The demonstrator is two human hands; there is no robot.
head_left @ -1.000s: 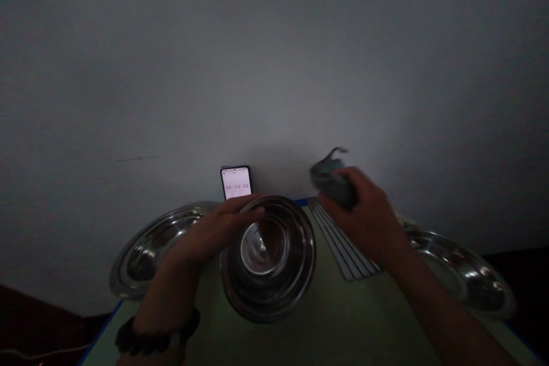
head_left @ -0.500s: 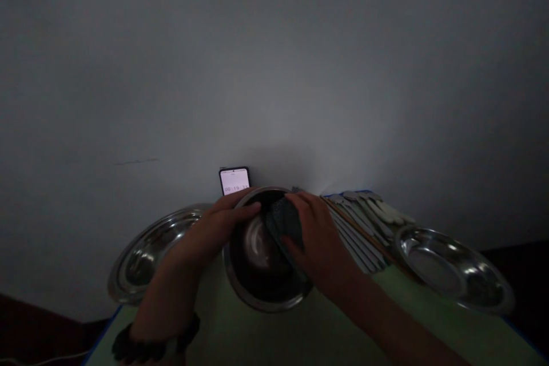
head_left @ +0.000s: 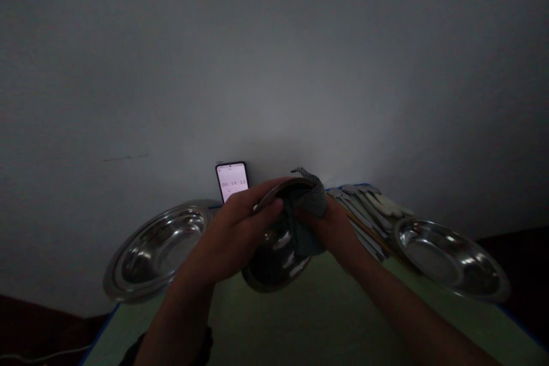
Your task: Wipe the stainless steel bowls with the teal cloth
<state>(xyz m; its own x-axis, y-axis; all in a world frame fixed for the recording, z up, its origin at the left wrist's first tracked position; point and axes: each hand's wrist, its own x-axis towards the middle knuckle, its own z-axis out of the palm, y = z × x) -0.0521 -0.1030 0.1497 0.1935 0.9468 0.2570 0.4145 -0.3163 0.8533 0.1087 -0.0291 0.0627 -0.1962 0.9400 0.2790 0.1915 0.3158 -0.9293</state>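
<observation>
A shiny metal bowl [head_left: 274,266] is held tilted above the table, its rim toward the wall. My left hand [head_left: 244,226] grips the bowl's left rim, the thumb over the edge. On the right side, my right hand [head_left: 328,226] is closed on a grey-green cloth [head_left: 306,237], which is folded over the rim and pressed against the metal. Part of the cloth sticks up beyond the rim. The fingers behind the bowl and cloth are hidden.
A phone [head_left: 233,182] showing a timer leans on the wall. Metal basins stand at left [head_left: 148,251] and a metal dish [head_left: 450,260] at right. Spoons and other long utensils [head_left: 364,206] lie beside the dish on the green table [head_left: 278,326].
The bowl has tipped, so its inside no longer faces me openly. The cloth has moved from inside the bowl to over its rim. Both hands have shifted with it.
</observation>
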